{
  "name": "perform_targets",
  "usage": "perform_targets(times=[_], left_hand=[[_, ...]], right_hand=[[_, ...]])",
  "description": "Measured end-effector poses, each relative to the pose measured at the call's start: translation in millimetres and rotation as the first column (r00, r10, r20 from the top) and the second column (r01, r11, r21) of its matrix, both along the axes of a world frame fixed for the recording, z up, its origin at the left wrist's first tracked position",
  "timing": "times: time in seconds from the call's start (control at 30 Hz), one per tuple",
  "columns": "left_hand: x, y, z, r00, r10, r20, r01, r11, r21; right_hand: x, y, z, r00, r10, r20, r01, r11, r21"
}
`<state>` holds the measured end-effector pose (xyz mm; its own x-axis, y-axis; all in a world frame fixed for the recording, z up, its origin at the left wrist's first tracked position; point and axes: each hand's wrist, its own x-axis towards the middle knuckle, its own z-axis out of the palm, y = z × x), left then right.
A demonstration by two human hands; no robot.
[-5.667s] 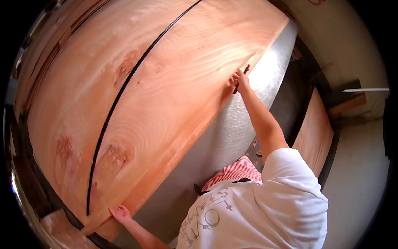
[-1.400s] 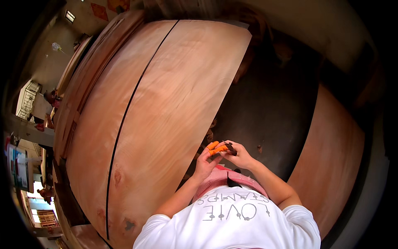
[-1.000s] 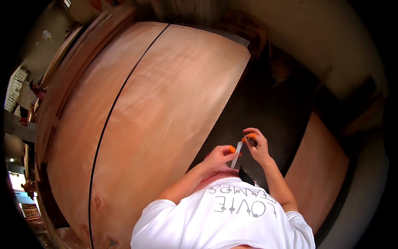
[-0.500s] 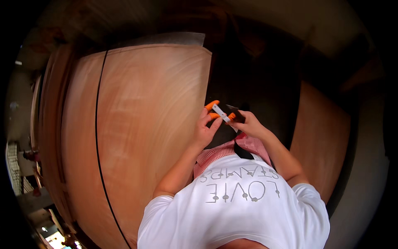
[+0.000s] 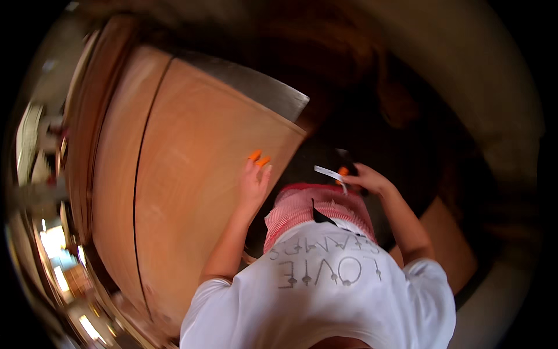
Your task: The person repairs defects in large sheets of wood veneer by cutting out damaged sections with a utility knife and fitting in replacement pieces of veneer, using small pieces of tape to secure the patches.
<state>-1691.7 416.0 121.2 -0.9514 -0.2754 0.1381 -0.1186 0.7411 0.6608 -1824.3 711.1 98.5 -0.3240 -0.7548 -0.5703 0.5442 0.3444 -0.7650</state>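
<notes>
My left hand is over the wood sheet near its right edge. Its fingers are apart and nothing is in them; orange covers sit on two fingertips. To the right, in front of the dark area, my right hand is closed round a thin white strip that juts out to the left. The same hand also has a dark flat tool, blurred, whose exact kind I cannot make out. More orange shows at this hand's fingertips.
A dark line runs lengthwise over the wood sheet. Beyond its far edge a grey metallic sheet sticks out. At the left lie stacked brown boards. Another wood panel stands at the lower right, beyond my right arm.
My left hand has let go of the white strip and moved left over the wood sheet. My right hand, with the strip and dark tool, has shifted right. The whole view has turned.
</notes>
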Motion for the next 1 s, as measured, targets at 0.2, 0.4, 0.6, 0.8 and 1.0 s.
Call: perform_targets(times=[0.2, 0.4, 0.6, 0.8, 1.0], left_hand=[[23.9, 4.9, 8.0, 0.966, 0.238, 0.102, -0.241, 0.97, 0.014], [1.5, -46.4, -41.0, 0.882, 0.442, 0.162, -0.428, 0.897, -0.112], [-69.3, -95.3, -74.4, 0.841, 0.541, 0.024, -0.504, 0.799, -0.326], [-113.4, -205.4, -80.5, 0.718, 0.696, -0.013, -0.667, 0.683, -0.297], [-129.9, -311.9, -94.4, 0.719, 0.694, -0.04, -0.655, 0.658, -0.371]], right_hand=[[-19.6, 13.0, 8.2, 0.974, -0.054, 0.22, 0.099, 0.975, -0.199], [-26.2, -22.8, 31.9, 0.956, -0.017, 0.293, 0.134, 0.912, -0.387], [-59.9, -61.6, 25.0, 0.88, -0.146, 0.451, 0.328, 0.874, -0.358], [-88.0, -115.6, 17.8, 0.866, -0.181, 0.467, 0.308, 0.927, -0.212], [-97.9, -189.8, 10.4, 0.828, -0.223, 0.514, 0.328, 0.937, -0.121]])
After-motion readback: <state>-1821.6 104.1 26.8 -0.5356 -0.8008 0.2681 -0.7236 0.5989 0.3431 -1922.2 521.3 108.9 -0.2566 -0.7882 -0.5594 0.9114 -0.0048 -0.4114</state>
